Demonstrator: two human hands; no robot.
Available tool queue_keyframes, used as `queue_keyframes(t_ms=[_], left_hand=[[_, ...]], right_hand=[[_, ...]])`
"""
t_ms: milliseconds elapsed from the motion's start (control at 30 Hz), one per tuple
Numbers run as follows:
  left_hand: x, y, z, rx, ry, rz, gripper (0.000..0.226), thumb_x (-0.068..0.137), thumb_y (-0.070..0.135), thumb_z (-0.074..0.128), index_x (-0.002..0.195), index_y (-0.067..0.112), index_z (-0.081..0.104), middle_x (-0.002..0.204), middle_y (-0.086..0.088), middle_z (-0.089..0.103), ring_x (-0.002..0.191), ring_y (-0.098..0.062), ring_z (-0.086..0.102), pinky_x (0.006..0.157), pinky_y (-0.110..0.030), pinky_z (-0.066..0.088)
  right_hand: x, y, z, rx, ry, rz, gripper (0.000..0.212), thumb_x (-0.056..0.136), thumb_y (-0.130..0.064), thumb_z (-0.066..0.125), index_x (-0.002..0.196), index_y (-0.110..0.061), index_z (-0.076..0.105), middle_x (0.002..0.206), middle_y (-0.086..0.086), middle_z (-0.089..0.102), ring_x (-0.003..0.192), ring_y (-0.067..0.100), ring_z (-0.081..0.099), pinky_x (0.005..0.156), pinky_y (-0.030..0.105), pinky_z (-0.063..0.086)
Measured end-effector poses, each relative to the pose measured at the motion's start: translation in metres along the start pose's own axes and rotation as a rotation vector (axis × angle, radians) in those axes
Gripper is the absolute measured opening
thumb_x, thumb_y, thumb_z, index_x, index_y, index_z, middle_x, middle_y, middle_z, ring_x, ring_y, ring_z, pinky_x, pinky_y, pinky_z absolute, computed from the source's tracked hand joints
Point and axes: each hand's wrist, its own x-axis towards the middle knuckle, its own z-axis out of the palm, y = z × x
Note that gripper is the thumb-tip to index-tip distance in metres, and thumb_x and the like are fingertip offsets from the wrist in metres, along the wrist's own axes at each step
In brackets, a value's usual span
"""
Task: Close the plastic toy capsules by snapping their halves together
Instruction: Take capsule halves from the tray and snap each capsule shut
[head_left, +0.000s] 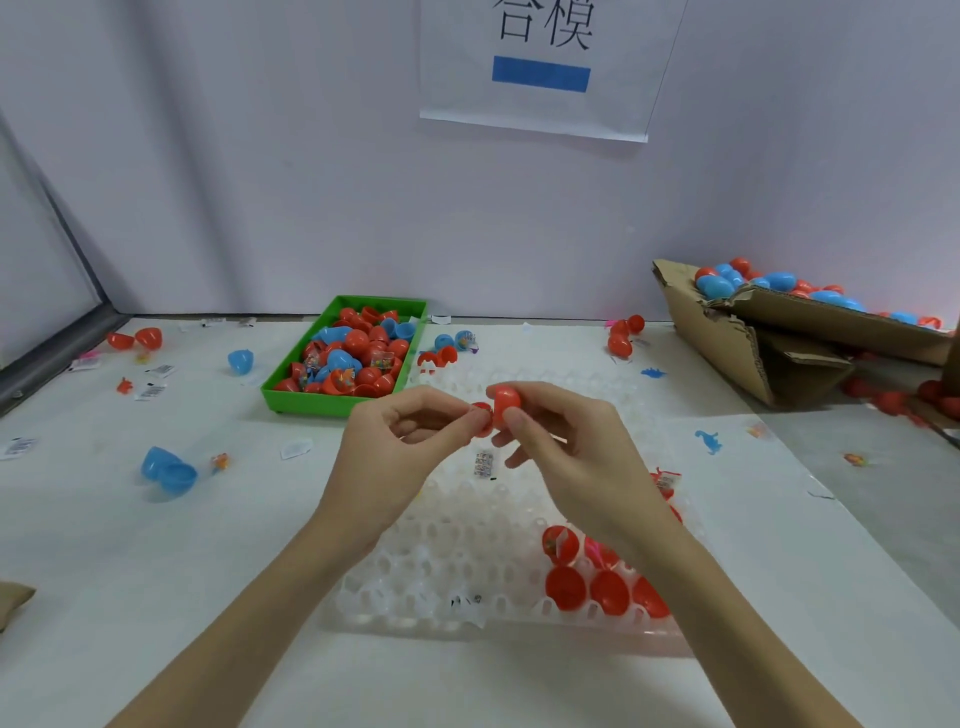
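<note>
I hold a red capsule above the clear plastic holder tray (447, 540). My left hand (400, 441) pinches the smaller red half (482, 415), mostly hidden behind its fingertips. My right hand (561, 441) grips the larger red half (506, 402) between thumb and fingers. The two halves touch at their rims; whether they are snapped shut I cannot tell. Several open red halves (566, 587) sit in the tray's near right corner, some with small toys inside.
A green bin (291, 395) of red and blue halves stands behind the tray. A torn cardboard box (737, 343) with capsules lies at the right. Loose blue halves (169, 470), red halves (135, 339), toy packets and paper slips scatter over the white table.
</note>
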Motion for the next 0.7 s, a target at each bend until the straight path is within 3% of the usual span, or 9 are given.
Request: queue_keyframes(t_ms=[133,200,367,467,567,700], left_hand=[[-0.0025,0.0014,0.0065,-0.013,0.04,0.079,0.012,0.088,0.017,0.078,0.1,0.014,0.08,0.101,-0.003,0.078,0.09,-0.021,0.078,0.08,-0.026,0.062],[-0.0037,0.0022,0.009,-0.031,0.025,0.097,0.015,0.091,0.018,0.073,0.106,0.016,0.078,0.106,-0.004,0.078,0.092,-0.018,0.079,0.079,-0.022,0.061],[-0.0039,-0.0001,0.0096,-0.032,-0.019,0.144,0.02,0.1,0.008,0.065,0.116,0.011,0.075,0.099,0.0,0.081,0.098,-0.016,0.078,0.088,-0.021,0.059],[-0.0027,0.0009,0.0091,-0.077,0.011,0.115,0.018,0.097,0.019,0.066,0.11,0.015,0.077,0.098,-0.001,0.08,0.095,-0.019,0.078,0.084,-0.027,0.062],[-0.0018,0.0027,0.0068,-0.145,-0.007,0.079,0.016,0.094,0.025,0.067,0.103,0.015,0.075,0.097,-0.002,0.079,0.092,-0.021,0.079,0.083,-0.024,0.061],[0.0008,0.0057,0.0011,-0.105,-0.059,0.123,0.01,0.094,0.019,0.07,0.098,0.011,0.074,0.1,-0.008,0.077,0.092,-0.023,0.078,0.083,-0.024,0.061]], right_hand=[[0.0016,-0.0052,-0.0059,0.241,-0.023,0.095,0.026,0.107,-0.016,0.052,0.126,-0.012,0.069,0.104,0.002,0.078,0.099,0.017,0.075,0.081,0.026,0.06],[0.0018,-0.0058,-0.0077,0.324,-0.038,0.12,0.026,0.107,-0.017,0.051,0.124,-0.016,0.07,0.107,0.001,0.078,0.103,0.018,0.075,0.085,0.024,0.059],[0.002,-0.0074,-0.0113,0.606,-0.125,0.151,0.028,0.105,-0.017,0.052,0.127,-0.007,0.067,0.117,0.012,0.076,0.112,0.027,0.072,0.093,0.025,0.057],[0.0025,-0.0065,-0.0102,0.707,-0.174,0.173,0.032,0.104,-0.018,0.053,0.13,-0.003,0.063,0.121,0.017,0.073,0.116,0.031,0.07,0.098,0.029,0.055],[0.0015,-0.0061,-0.0091,0.693,-0.2,0.188,0.031,0.105,-0.017,0.053,0.13,-0.003,0.064,0.119,0.018,0.074,0.114,0.032,0.071,0.098,0.031,0.056],[-0.0005,-0.0072,-0.0045,0.385,-0.117,0.106,0.026,0.105,-0.014,0.056,0.127,-0.01,0.068,0.106,0.008,0.078,0.093,0.026,0.077,0.083,0.03,0.062]])
